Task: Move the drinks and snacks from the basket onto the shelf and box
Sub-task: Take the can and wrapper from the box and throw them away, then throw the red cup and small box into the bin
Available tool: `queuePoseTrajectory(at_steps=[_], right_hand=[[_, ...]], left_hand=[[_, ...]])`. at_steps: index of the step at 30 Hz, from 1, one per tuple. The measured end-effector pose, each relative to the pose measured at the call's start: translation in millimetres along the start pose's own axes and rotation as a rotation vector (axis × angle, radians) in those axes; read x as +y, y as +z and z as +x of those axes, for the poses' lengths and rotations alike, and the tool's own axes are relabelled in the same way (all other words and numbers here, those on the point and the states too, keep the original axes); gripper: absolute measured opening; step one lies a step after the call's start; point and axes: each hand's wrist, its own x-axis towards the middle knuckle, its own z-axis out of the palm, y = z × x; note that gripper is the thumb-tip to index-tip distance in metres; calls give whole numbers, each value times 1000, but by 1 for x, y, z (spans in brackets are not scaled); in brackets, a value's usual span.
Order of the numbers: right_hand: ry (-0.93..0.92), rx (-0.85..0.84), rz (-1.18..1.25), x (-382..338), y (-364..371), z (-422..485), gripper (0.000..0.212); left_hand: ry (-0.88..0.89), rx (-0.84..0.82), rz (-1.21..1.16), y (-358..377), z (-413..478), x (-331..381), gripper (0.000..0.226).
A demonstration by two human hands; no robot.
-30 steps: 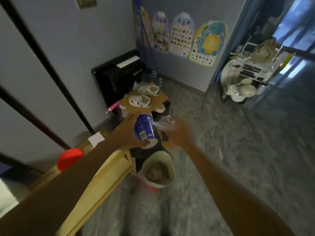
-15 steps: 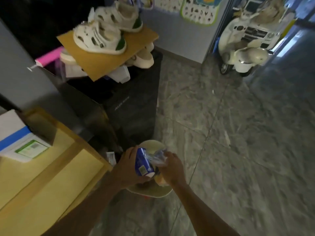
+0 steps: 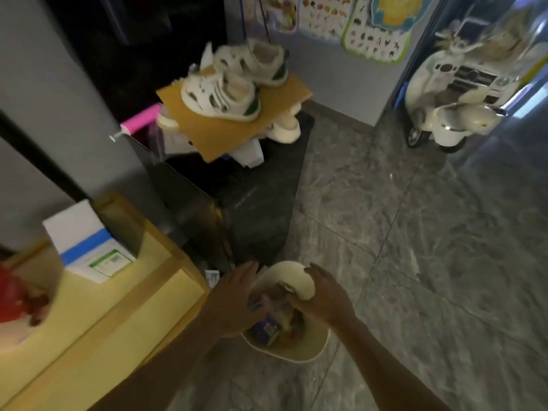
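Note:
A cream basket (image 3: 299,353) stands on the floor beside the yellow wooden shelf (image 3: 118,310). Both my hands reach into it. My left hand (image 3: 232,304) is wrapped around a blue drink can (image 3: 266,329) that lies low inside the basket. My right hand (image 3: 324,298) curls over the far rim and holds a clear plastic snack packet (image 3: 278,302), which is blurred. More snacks lie below in the basket, too dark to make out. A white box with a blue stripe (image 3: 89,244) stands on the shelf.
A tall black box (image 3: 255,209) rises just behind the basket, topped by a cardboard sheet (image 3: 225,132) with small white shoes (image 3: 221,96). A red object (image 3: 12,295) sits at the shelf's left end. A toy scooter (image 3: 444,114) stands at the far right on the tiled floor.
Both hands have dropped from in front of the black box down into the basket, carrying the blue can and the clear packet. The camera has tilted down and moved closer.

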Motion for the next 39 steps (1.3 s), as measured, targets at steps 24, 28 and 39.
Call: queuePoseTrajectory(at_steps=[24,28,39], right_hand=[[-483,385,115,-331,-547,-219,123],[-603,344,79,-351,-552,-213,115],[-743,133,0,-461,-468,-185,120]], left_hand=[[20,472,86,-618,-202,219,92],[-41,525,84,-623,-226,217,95],[-418,670,7,-608,-327,134,103]])
